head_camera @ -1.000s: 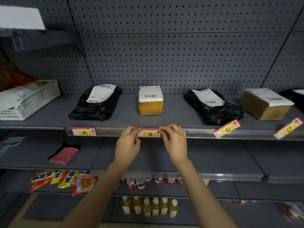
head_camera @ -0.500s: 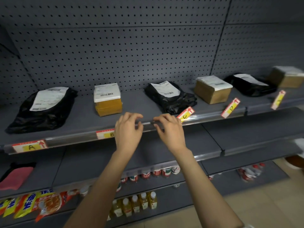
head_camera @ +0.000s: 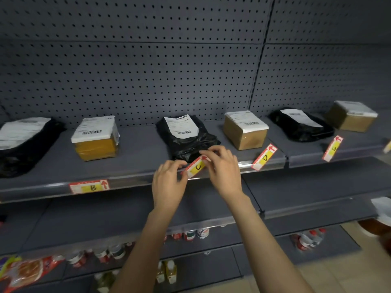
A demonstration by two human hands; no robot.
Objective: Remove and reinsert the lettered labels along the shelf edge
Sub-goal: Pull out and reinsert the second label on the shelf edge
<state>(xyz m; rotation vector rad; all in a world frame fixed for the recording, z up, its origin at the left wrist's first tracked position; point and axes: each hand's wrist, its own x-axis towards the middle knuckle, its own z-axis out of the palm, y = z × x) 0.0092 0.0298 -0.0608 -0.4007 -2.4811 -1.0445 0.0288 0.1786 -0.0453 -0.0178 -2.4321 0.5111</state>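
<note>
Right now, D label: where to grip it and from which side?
Grip the D label at its free upper end, by the red arrow, pinching across the two long edges from the front and above. It is tilted, lower end in the shelf-edge strip, upper end sticking up clear of the brown box behind. Probably pull along its tilt.

A single head-worn wide-angle view looks forward and down from close in front of the shelf (head_camera: 135, 153), facing the pegboard back wall (head_camera: 148, 70); lower shelves run beneath, floor at near right, straight edges bowed by the lens
</note>
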